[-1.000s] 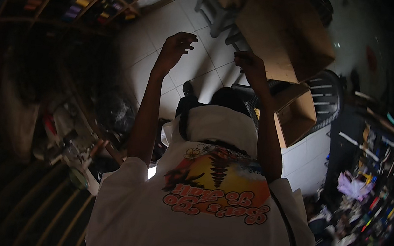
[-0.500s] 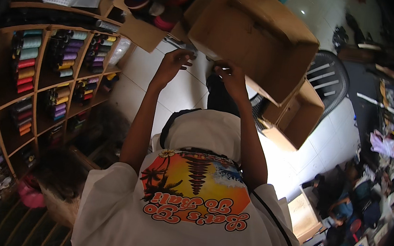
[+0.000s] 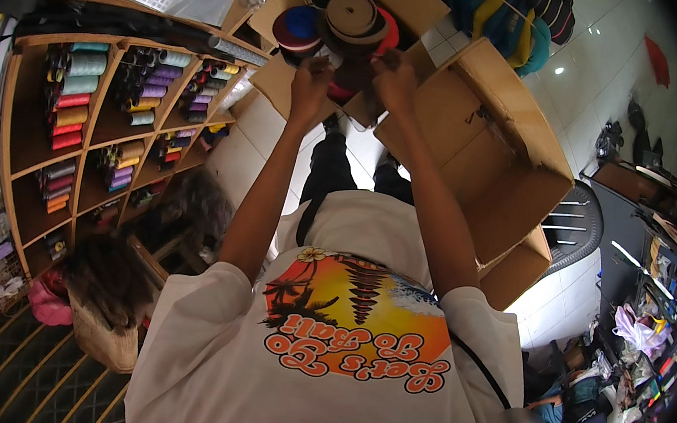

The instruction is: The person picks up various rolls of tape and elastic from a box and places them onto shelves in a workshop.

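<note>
Several rolls of flat tape or ribbon lie in an open cardboard box (image 3: pixel 276 87) ahead of me. A beige roll (image 3: pixel 351 14) sits on top, with a blue roll (image 3: pixel 300 22) at its left and a red roll (image 3: pixel 390 32) at its right. My left hand (image 3: pixel 311 83) is over the box's near side, just below the blue roll, its fingers loosely bent. My right hand (image 3: pixel 395 84) reaches to the near edge of the red roll, fingers bent and apart. Neither hand shows anything held; the fingertips are partly lost against the dark rolls.
A larger cardboard box (image 3: pixel 518 173) stands open at my right, beside a black chair (image 3: pixel 577 226). Wooden shelves (image 3: pixel 90 133) with thread spools line the left. Blue and yellow bundles (image 3: pixel 486 15) lie beyond the boxes. Mixed goods crowd the right side.
Both hands have moved forward, from above the floor to the box of rolls. My body has come closer, and the boxes appear nearer.
</note>
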